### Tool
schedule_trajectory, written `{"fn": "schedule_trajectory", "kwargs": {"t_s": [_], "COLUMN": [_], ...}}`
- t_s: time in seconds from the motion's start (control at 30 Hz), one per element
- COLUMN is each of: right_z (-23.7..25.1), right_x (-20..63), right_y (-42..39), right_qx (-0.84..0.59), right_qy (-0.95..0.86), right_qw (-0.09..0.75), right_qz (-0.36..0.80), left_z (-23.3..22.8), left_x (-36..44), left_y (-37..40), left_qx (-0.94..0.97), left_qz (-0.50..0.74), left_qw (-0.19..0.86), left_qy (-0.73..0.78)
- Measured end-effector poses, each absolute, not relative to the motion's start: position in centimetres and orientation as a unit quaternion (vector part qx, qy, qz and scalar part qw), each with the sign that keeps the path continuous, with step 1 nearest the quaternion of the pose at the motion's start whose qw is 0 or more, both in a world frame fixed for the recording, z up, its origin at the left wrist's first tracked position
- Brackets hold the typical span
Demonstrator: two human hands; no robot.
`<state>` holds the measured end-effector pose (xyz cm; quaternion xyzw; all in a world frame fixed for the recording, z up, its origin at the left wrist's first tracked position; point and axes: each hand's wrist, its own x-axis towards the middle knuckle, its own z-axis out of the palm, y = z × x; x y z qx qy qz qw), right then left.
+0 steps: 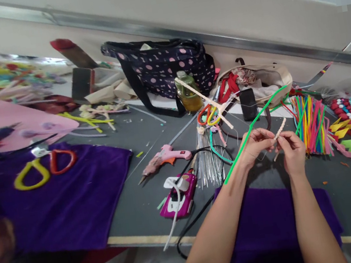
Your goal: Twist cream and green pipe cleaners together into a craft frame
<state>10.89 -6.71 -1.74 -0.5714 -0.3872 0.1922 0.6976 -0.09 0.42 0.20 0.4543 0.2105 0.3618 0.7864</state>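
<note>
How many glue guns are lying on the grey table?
2. A pale pink glue gun lies mid-table, left of the wire bundle. A magenta glue gun lies nearer the table's front edge. Others may be hidden under the clutter.

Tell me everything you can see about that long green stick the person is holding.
The green pipe cleaner looks like a thin, fuzzy, bright green stem, long and nearly straight with a slight bend. It slants from the lower left, beside the left forearm, up to the right toward the beige bag. The left hand pinches it partway along, so both ends hang free above the grey table. The right hand does not seem to touch it; it holds a short cream twisted piece instead.
</note>
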Motion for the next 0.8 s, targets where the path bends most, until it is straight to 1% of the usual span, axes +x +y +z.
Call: {"fn": "schedule_trajectory", "kwargs": {"t_s": [0.23, 0.37, 0.57, 0.8], "right_z": [-2.0, -1.6, -1.4, -1.4], "right_x": [10.7, 10.9, 11.7, 11.9], "right_y": [-6.1, -6.0, -5.8, -5.4], "right_qx": [-0.571, -0.575, -0.525, -0.466], "right_qy": [-0.346, -0.322, -0.262, -0.24], "right_qw": [0.71, 0.719, 0.749, 0.779], "right_qz": [0.224, 0.219, 0.308, 0.345], "left_z": [0.2, 0.5, 0.7, 0.5], "left_x": [0.3, 0.0, -0.2, -0.3], "left_y": [0.4, 0.2, 0.5, 0.9], "left_qx": [0.457, 0.494, 0.539, 0.545], "left_qz": [0.35, 0.307, 0.227, 0.189], "left_qw": [0.789, 0.785, 0.777, 0.78], "left_qy": [0.214, 0.212, 0.235, 0.243]}}
